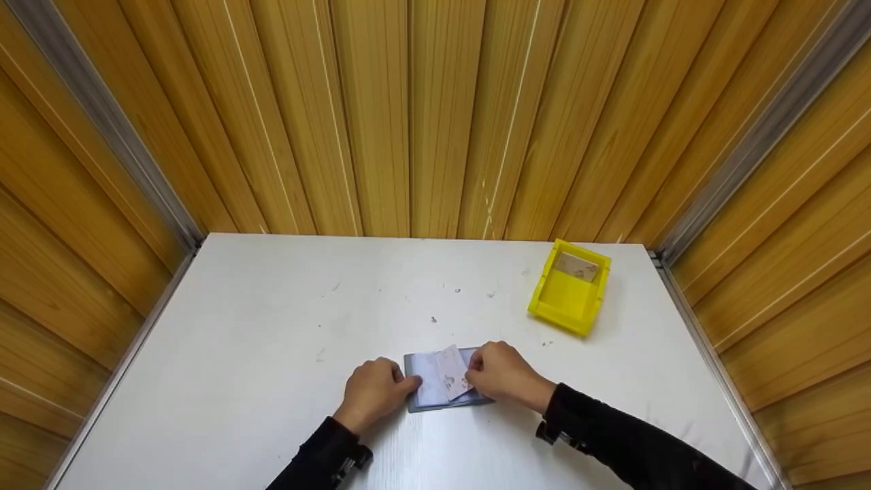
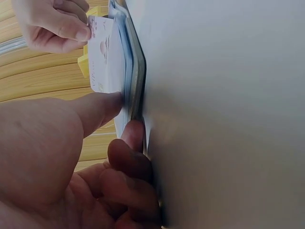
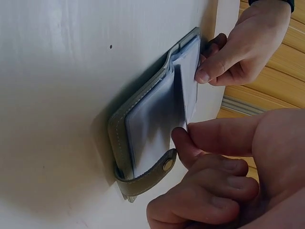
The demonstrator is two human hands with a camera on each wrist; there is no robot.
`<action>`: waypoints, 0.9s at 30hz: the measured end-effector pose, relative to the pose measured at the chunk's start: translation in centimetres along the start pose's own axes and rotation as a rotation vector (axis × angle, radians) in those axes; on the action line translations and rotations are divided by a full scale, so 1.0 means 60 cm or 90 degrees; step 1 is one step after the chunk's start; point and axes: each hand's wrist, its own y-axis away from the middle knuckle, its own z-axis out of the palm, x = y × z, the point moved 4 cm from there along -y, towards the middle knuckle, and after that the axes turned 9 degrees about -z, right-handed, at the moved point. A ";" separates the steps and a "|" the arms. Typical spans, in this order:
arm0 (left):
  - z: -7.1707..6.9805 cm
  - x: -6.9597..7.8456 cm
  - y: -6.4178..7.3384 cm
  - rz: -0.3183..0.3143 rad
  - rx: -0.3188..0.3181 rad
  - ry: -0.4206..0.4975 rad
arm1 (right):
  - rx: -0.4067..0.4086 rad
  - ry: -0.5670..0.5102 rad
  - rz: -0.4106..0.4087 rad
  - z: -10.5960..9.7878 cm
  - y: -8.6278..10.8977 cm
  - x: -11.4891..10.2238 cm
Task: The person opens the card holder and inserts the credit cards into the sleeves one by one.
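A grey card wallet with clear plastic sleeves lies spread out on the white table. My left hand grips its left edge, thumb on the sleeve and fingers at the cover's edge. Between thumb and forefinger my right hand pinches a white printed card, tilted above the sleeves. In the left wrist view, printed lettering and a reddish pattern show on the card. The right wrist view shows the wallet's strap with a metal snap button near my right fingers. Whether the card's far edge is inside a sleeve, I cannot tell.
A yellow bin stands at the back right of the table, with another patterned card inside at its far end. Wood-patterned panels enclose the table at the back and both sides.
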 end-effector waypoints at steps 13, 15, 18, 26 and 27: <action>0.000 0.000 0.000 0.012 0.006 -0.003 | 0.011 0.049 -0.028 0.006 -0.008 -0.005; 0.000 0.000 0.000 0.010 0.003 -0.002 | 0.012 0.056 -0.023 0.006 -0.010 -0.005; 0.000 -0.001 -0.001 0.009 0.004 -0.001 | 0.008 0.062 -0.009 0.008 -0.011 -0.005; 0.000 -0.001 -0.001 0.007 0.006 0.001 | 0.004 0.041 0.003 0.016 -0.010 -0.010; -0.001 0.000 0.000 0.009 0.007 0.002 | 0.002 0.035 0.003 0.017 -0.010 -0.010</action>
